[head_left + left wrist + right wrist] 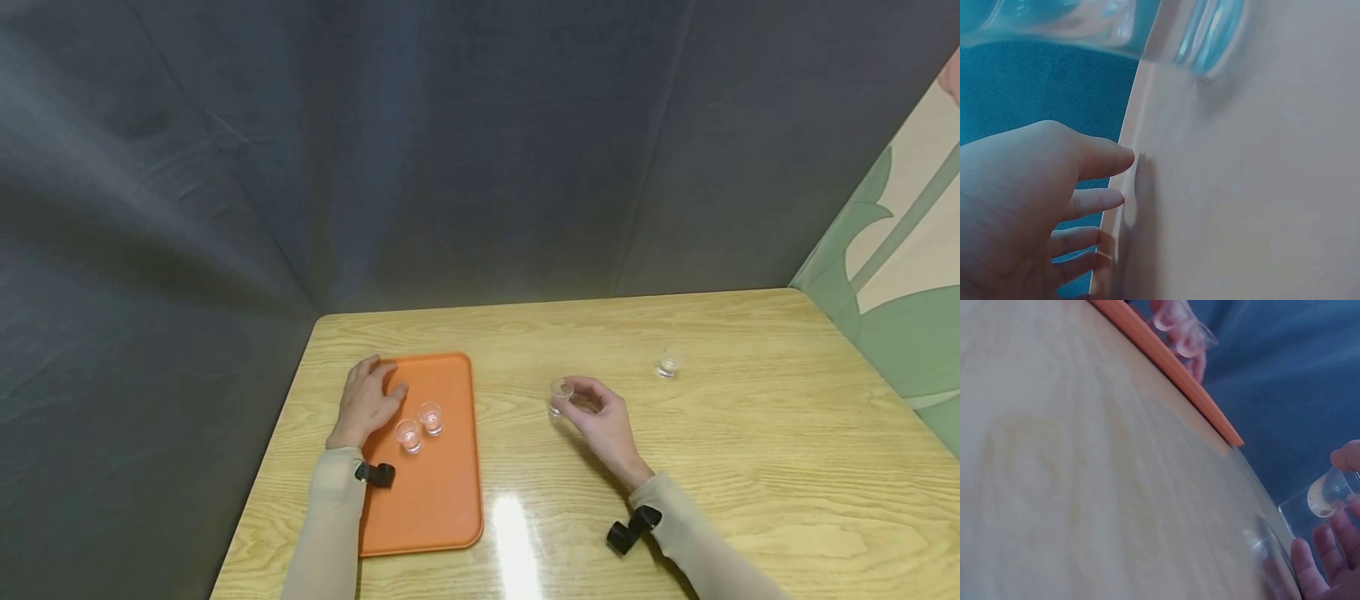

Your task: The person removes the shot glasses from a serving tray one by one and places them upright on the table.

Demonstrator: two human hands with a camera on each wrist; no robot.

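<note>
1. Dark curtain (487, 150) behind and to the left of a wood-grain bench (750, 483); at far right, a wall panel (911, 333) with pale green leaf shapes.
2. On the left part of the bench, lying flat, an orange tray (420, 517) with a raised rim.
3. Upright on the tray, close beside each other, a nearer cup (408, 437) and a farther cup (431, 418), both small and clear.
4. At the tray's left rim, near the far corner, left hand (367, 408) with fingers loosely spread, thumb apart, holding nothing.
5. Right of the tray, pinched between thumb and fingers of the right hand (603, 423), a held cup (556, 395), also clear; cannot tell whether lifted or touching the bench.
6. Farther back and right of that hand, standing on the bench well apart from the tray, a lone cup (667, 364).
7. On both wrists, over pale sleeves (326, 525), black wrist cameras (381, 475).
8. Near the tray's right side, a bright streak of glare on the wood.
</note>
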